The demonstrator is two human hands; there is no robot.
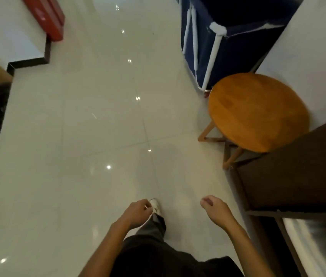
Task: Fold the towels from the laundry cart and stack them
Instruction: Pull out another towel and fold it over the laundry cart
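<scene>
The person is standing on a glossy pale floor and looking down past both bare forearms. The left hand is hanging with its fingers loosely curled under, gripping nothing that is showing; a thin pale streak by its knuckles is too small to make out. The right hand is hanging the same way, slack, with the thumb resting against the curled fingers and nothing in it. The two hands are hovering well apart from each other.

A white shoe is peeking out just beside the left hand, and a dark trouser leg is covering most of it.

The cart, navy cloth on a white pipe frame, is standing at the upper right, well apart from both hands, with the top edge of the view cutting it off. Its inside is lying in deep shadow, so whether towels are sitting in there cannot be told.

A round wooden stool is standing near the cart's closest corner, blurring at its edges. A dark cabinet is hiding part of the stool's legs and running out of view at the right. A red box is sitting at the upper left against the wall, partly cropped.
</scene>
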